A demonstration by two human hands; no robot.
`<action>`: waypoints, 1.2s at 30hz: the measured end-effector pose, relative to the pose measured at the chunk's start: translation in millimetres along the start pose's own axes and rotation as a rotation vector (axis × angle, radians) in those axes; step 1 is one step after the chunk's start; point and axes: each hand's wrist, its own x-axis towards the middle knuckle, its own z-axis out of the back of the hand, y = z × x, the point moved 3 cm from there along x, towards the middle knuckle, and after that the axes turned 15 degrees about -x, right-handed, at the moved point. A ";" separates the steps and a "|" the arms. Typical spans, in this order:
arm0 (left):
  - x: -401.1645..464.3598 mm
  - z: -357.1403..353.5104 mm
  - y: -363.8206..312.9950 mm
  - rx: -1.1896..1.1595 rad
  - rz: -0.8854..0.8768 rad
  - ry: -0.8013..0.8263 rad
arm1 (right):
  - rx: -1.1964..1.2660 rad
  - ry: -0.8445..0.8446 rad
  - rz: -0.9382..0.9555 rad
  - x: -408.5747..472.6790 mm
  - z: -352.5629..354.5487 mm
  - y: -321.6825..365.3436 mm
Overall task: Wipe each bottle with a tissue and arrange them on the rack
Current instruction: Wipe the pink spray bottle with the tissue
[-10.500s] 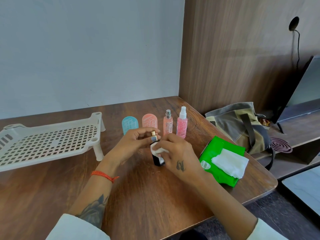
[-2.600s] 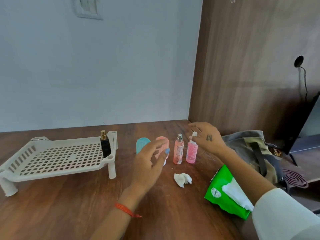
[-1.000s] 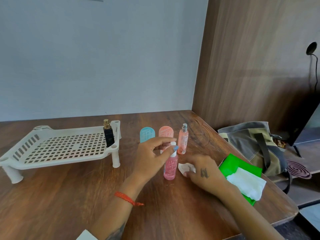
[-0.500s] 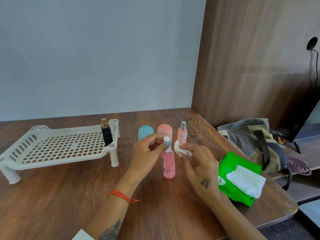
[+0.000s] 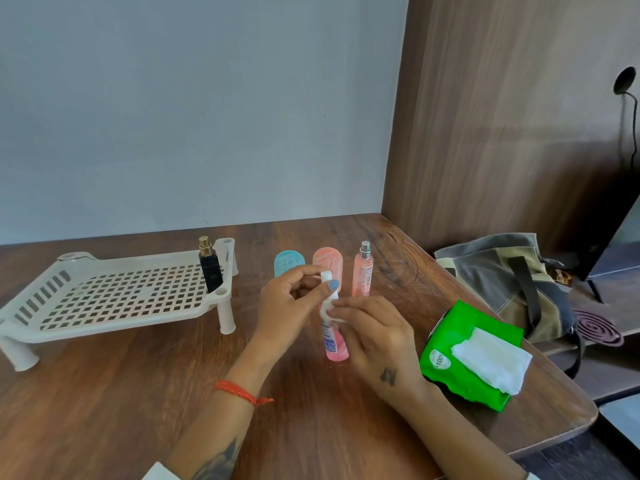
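Currently mid-wipe on bottle 2 of 5, judging by the layout. Pink spray bottle [image 5: 335, 342] stands upright on the table [image 5: 114, 403], in front of the row of unwiped ones. Left hand [image 5: 289, 311] pinches its white cap between thumb and fingers, holding it steady. Right hand [image 5: 375, 336] presses a wadded tissue [image 5: 329, 310] against the neck just under the cap, fingers curled round the wad.

Done so far: 1 black bottle [image 5: 210, 265] with gold cap, upright at the right rear corner of the rack [image 5: 114, 299]. Waiting, all upright near the table's back: teal bottle [image 5: 289, 264], salmon bottle [image 5: 329, 263], slim peach spray bottle [image 5: 362, 271].

How to do this step well, my read:
- Keep the cap pinch firm; the bottle is tall and narrow, so a sideways wipe can tip it.
- Drag the tissue top to bottom, then rotate the bottle with the left hand to cover the whole body. Label side included.
- Don't press the nozzle, it may spray.
- Tissue looks small and balled up; fresh sheets stick out of the green tissue pack [image 5: 464, 362] just right of the right hand.
- Place next to the black bottle, base flat on the grid.

Bag [image 5: 498, 275] sits off the table's right edge, out of the way.
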 end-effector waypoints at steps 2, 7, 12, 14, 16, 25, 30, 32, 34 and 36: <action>0.1 -0.2 0.3 -0.013 0.008 0.002 | 0.166 0.029 -0.214 1.3 -0.8 -4.8; -0.3 -0.7 1.4 -0.019 0.033 -0.001 | 0.338 0.060 -0.567 -0.9 -2.5 -18.5; -1.2 -0.7 0.6 -0.029 0.026 0.005 | -0.005 -0.008 -0.018 -5.6 4.0 -1.2; -1.8 -1.5 0.2 -0.017 0.027 0.009 | -0.108 0.018 0.086 -7.3 0.1 3.3; -2.0 -1.4 0.4 -0.004 0.027 0.007 | -0.123 0.029 0.069 -7.2 -1.7 2.4; -2.1 -2.8 2.6 0.007 0.038 0.009 | 0.139 0.143 -0.307 -9.2 -8.9 -16.4; -2.8 -3.8 1.4 0.023 0.030 0.065 | 0.085 0.036 -0.180 -6.9 0.9 -6.6; -3.6 -5.1 1.0 0.040 0.043 0.088 | 0.048 0.049 -0.126 -8.1 -1.0 -4.6; -3.7 -5.4 0.5 0.041 0.050 0.094 | 0.072 0.075 -0.146 -8.5 -3.4 -6.4; -3.9 -4.8 -0.1 0.030 0.050 0.096 | 0.127 0.116 -0.218 -8.1 -6.0 -9.8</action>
